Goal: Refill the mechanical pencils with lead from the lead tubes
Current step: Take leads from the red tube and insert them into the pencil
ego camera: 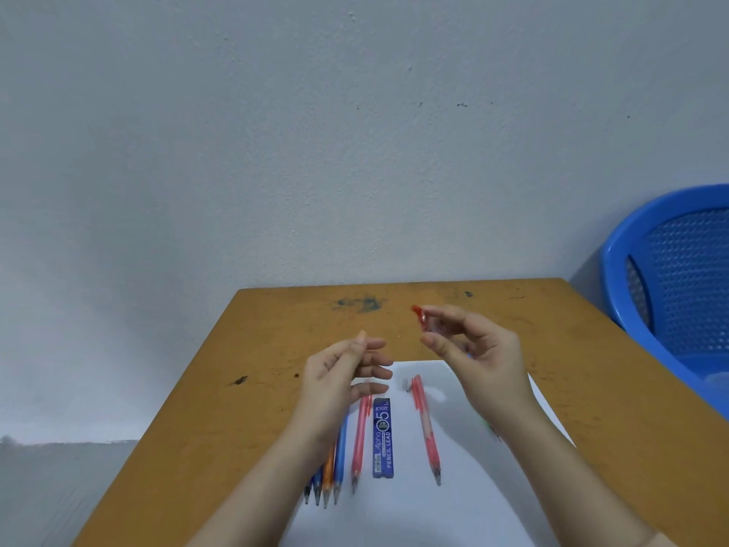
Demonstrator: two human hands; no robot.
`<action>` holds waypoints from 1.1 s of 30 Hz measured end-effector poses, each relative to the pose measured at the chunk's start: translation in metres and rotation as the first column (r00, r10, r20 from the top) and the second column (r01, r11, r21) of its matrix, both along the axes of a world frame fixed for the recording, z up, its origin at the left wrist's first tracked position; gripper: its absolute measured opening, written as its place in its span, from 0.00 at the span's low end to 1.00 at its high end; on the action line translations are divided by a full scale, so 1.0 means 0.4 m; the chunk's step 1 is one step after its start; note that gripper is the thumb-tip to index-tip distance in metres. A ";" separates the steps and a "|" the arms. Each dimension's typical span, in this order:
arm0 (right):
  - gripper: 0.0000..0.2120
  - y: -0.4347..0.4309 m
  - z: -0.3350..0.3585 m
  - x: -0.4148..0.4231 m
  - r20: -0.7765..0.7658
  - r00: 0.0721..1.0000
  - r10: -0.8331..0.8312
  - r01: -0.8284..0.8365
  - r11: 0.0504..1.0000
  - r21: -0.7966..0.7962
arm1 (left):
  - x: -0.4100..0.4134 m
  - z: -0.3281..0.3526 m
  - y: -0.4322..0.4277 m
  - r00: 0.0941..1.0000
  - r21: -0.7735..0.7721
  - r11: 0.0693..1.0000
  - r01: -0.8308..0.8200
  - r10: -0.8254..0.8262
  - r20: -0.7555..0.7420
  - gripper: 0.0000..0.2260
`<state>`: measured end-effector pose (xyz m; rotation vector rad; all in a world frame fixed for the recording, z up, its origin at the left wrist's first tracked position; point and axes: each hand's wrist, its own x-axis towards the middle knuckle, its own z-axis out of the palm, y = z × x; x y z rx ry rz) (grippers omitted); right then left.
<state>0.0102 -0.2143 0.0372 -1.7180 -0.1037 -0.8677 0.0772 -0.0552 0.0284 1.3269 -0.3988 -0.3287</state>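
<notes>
Single head-worn view, wide-angle. Looks from above the near edge of the surface [252, 349] toward its far edge and the wall [315, 132] behind it. Downward pitch is shallow: wall fills the upper half of frame, surface only the lower. Close range: left hand [339, 373] and right hand [477, 349] sit large above the surface's middle. Chair [670, 270] is cut off right of the surface.
</notes>
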 end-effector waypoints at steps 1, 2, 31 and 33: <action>0.15 -0.003 -0.005 0.001 -0.006 1.000 -0.020 0.019 0.994 -0.110 | 0.000 0.002 0.000 0.999 -0.027 1.000 0.006 -0.007 -0.034 0.20; 0.16 -0.008 -0.014 0.004 -0.006 0.999 -0.049 0.046 0.971 -0.234 | 0.000 0.005 0.001 0.998 -0.051 0.999 0.012 -0.016 -0.063 0.21; 0.20 -0.035 -0.066 0.033 0.188 0.961 -0.204 0.263 0.462 -0.847 | 0.005 0.014 0.013 0.963 -0.114 0.992 0.059 -0.086 -0.255 0.26; 0.21 -0.039 -0.063 0.034 0.181 0.963 -0.198 0.253 0.447 -0.858 | 0.005 0.013 0.014 0.964 -0.109 0.993 0.054 -0.081 -0.253 0.26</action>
